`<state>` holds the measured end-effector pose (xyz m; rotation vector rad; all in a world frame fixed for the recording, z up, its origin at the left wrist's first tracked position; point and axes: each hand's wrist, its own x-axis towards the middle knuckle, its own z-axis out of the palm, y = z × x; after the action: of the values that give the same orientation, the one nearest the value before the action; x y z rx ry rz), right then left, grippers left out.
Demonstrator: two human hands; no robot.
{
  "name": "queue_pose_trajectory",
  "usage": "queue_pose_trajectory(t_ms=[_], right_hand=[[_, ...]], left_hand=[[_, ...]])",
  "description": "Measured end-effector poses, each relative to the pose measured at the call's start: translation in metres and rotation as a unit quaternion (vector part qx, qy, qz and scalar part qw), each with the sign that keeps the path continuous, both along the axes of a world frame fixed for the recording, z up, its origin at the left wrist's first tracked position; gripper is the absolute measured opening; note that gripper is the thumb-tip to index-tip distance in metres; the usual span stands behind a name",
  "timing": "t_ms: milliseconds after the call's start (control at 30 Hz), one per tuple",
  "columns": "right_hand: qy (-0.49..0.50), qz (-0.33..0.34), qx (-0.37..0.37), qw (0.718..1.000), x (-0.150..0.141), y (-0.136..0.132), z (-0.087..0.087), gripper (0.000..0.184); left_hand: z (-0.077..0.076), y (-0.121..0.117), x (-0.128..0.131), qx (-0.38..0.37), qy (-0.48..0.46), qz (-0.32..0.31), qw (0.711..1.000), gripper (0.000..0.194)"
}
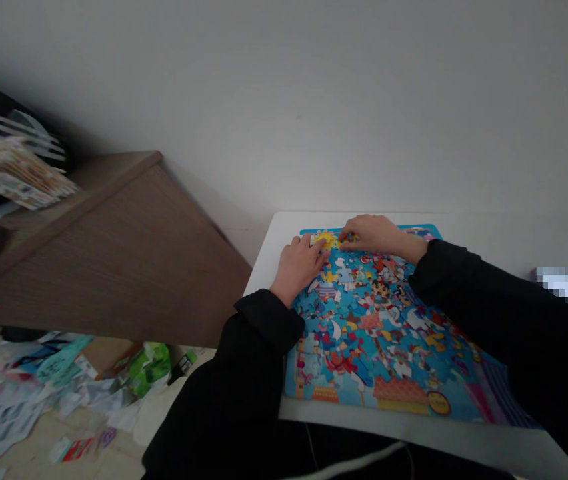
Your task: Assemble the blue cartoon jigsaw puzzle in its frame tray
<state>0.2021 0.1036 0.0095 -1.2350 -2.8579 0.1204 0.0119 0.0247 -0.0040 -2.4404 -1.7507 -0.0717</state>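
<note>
A colourful jigsaw puzzle (pixel 344 395) with a blue border lies on a white table, with many loose pieces spread over its picture. My left hand (pixel 300 265) rests at its upper left corner, fingers stretched out and touching the board beside a yellow sun (pixel 325 237). Just right of the sun, my right hand (pixel 371 233) is bent down to the top of the board, thumb and index finger closed round a small puzzle piece that is mostly hidden. Both forearms wear black sleeves, and the right one covers part of the board's right side.
The white table (pixel 280 230) stands against a grey wall. To the left is a brown wooden cabinet (pixel 129 247) with a bundle of thin sticks (pixel 19 170) on top. Papers and a green bag (pixel 150 369) litter the floor. A pale cable (pixel 359 465) runs below the table's front edge.
</note>
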Motion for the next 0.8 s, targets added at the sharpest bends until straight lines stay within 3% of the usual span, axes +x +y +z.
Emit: queue_pose_trajectory(t_ms=[200, 300, 467, 800], right_hand=[[-0.003, -0.074, 0.050, 0.996, -0.003, -0.011, 0.005, 0.045], [-0.018, -0.077, 0.066, 0.995, -0.008, -0.018, 0.005, 0.043], [0.010, -0.065, 0.025, 0.998, -0.011, -0.020, 0.000, 0.029], [0.070, -0.064, -0.025, 0.995, -0.007, -0.002, -0.006, 0.030]], left_hand=[[-0.007, 0.001, 0.000, 0.025, -0.022, 0.000, 0.999, 0.040], [-0.011, 0.003, 0.000, 0.038, -0.035, -0.027, 0.998, 0.039], [-0.016, 0.005, -0.001, 0.013, -0.046, -0.047, 0.998, 0.039], [-0.014, 0.001, -0.001, 0.015, -0.038, -0.049, 0.998, 0.041]])
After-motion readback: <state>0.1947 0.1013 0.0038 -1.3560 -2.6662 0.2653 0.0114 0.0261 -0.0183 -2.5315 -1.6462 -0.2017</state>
